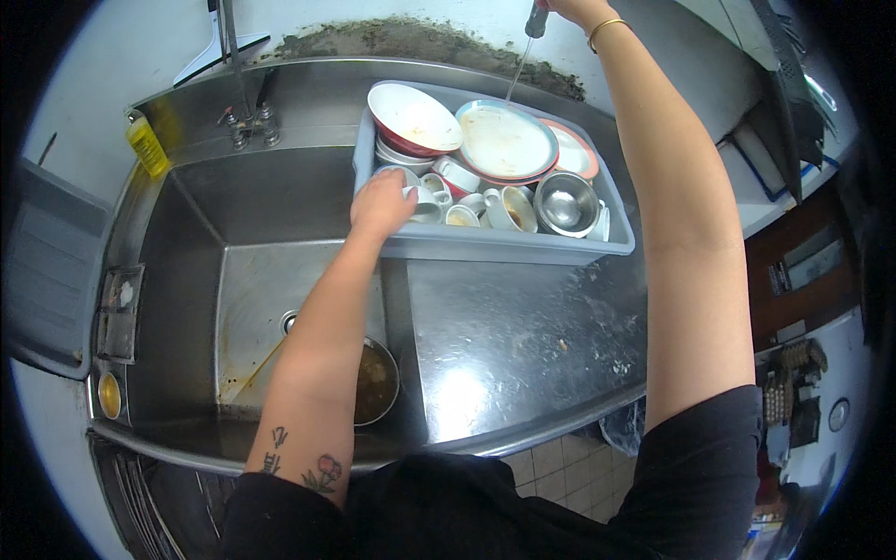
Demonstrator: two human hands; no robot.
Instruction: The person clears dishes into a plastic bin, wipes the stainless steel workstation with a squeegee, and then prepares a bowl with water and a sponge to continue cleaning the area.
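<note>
My left hand (381, 205) is at the near left corner of a grey plastic tub (504, 247), its fingers curled against a white mug (427, 206). Part of the grip is hidden. High at the top edge, my right hand (581, 11) is closed round a dark-handled spray nozzle (537, 21), partly cut off by the frame. A thin stream of water (518, 70) falls from it onto an oval plate (509, 140) with a blue rim. In the tub also sit a red-and-white bowl (415, 117), several white cups (511, 209) and a steel bowl (567, 203).
The tub stands on a steel counter (523, 345) right of a deep sink (280, 271). A pan of brownish liquid (376, 383) rests in the sink below my left forearm. Taps (250, 126) and a yellow bottle (147, 145) stand at the back; a squeegee (219, 56) leans there.
</note>
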